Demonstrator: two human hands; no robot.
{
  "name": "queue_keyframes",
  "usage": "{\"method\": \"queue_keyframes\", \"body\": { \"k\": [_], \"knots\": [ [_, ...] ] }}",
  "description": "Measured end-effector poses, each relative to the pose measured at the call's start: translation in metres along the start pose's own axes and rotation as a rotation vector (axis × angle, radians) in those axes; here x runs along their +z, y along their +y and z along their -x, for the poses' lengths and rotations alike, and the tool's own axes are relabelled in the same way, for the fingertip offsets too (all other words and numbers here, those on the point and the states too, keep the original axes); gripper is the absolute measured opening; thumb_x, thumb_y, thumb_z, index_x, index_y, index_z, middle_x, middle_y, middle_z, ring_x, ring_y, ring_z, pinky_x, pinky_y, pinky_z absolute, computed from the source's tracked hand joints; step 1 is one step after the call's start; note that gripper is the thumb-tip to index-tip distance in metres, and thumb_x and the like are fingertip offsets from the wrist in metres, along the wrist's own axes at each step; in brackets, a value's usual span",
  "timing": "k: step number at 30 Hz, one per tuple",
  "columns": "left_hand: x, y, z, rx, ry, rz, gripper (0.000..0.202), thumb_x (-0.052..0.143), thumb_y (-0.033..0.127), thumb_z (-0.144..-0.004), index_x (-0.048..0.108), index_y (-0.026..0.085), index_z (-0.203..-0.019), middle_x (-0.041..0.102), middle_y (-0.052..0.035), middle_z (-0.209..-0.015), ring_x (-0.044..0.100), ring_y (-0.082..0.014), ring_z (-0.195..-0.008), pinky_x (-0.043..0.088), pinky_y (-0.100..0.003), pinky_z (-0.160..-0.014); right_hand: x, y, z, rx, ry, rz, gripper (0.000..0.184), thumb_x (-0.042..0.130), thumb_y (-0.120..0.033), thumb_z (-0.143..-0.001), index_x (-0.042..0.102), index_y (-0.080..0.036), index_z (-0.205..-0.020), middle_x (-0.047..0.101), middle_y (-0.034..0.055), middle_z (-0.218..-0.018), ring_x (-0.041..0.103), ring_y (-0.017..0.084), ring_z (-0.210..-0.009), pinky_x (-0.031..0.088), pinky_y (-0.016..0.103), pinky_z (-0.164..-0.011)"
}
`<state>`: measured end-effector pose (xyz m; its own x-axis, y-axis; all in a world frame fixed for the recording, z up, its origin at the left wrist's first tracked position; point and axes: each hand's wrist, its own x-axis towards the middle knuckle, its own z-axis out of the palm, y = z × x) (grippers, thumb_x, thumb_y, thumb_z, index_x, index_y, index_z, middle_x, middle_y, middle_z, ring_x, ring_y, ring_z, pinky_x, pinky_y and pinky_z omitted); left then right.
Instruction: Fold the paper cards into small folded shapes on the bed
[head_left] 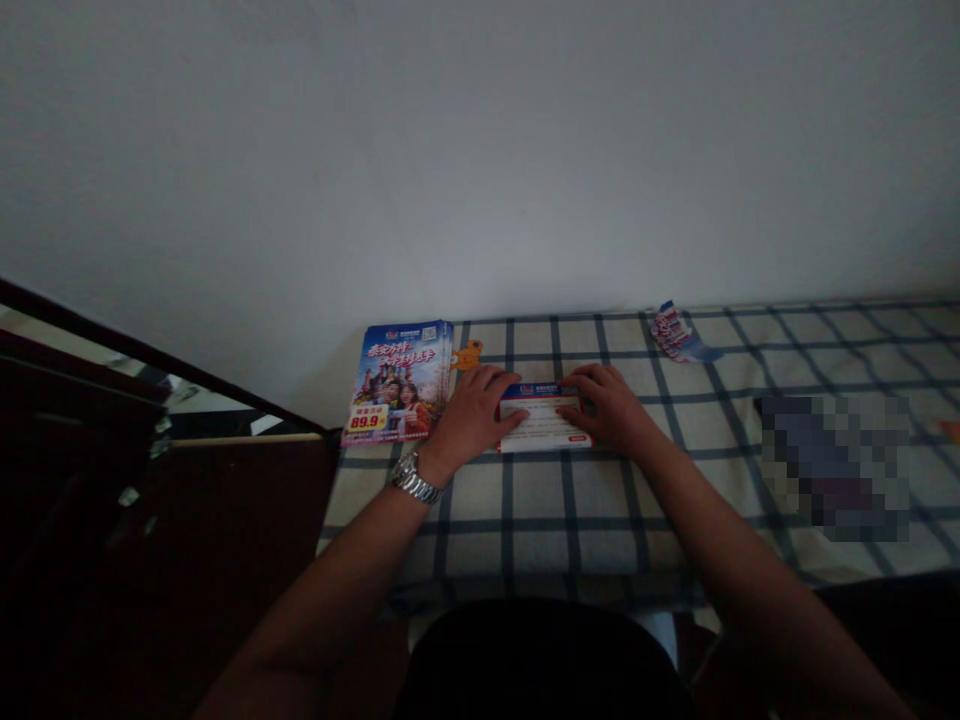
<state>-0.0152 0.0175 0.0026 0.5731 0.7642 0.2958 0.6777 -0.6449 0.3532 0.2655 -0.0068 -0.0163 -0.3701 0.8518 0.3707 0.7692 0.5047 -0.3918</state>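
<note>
A flyer [546, 420] with a blue top band, a white text panel and a red border lies on the checked cloth in front of me. It is shorter than the stacked flyers and looks folded. My left hand [480, 415] grips its left edge, thumb resting on the white panel. On the opposite edge, my right hand [609, 408] holds it the same way, fingers bent around the top corner. Left of my hands stands a thick stack of colourful flyers [397, 385] marked 89.9. What lies under my palms is hidden.
The checked tablecloth [517, 540] covers a table against a pale wall [480, 160]. A crumpled, printed piece of paper [675, 335] lies at the back right. A blurred-out item [832, 470] is at the right. Dark furniture [75, 450] borders the left side.
</note>
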Motion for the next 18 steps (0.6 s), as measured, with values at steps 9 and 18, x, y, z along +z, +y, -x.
{"method": "queue_keyframes", "body": {
  "k": [9, 18],
  "knots": [
    [0.0006, -0.0064, 0.0028, 0.004, -0.010, 0.062, 0.040, 0.070, 0.035, -0.095, 0.061, 0.024, -0.133, 0.057, -0.0083, -0.131, 0.055, -0.0285, -0.122, 0.049, -0.048, -0.110, -0.0005, 0.0021, -0.0013, 0.020, -0.014, -0.025, 0.038, 0.072, -0.038, -0.093, 0.069, -0.026, -0.129, 0.064, 0.0119, -0.118, 0.060, 0.033, -0.110, 0.052, 0.051, -0.097],
    [0.0014, -0.0030, 0.0022, -0.012, 0.003, 0.116, 0.034, 0.072, 0.032, -0.095, 0.063, 0.024, -0.126, 0.059, -0.0060, -0.123, 0.055, -0.0268, -0.119, 0.050, -0.046, -0.108, 0.0007, 0.0039, -0.0016, 0.039, -0.016, -0.032, 0.033, 0.073, -0.036, -0.093, 0.071, -0.025, -0.124, 0.065, 0.0117, -0.114, 0.060, 0.032, -0.107, 0.052, 0.051, -0.094]
  ]
}}
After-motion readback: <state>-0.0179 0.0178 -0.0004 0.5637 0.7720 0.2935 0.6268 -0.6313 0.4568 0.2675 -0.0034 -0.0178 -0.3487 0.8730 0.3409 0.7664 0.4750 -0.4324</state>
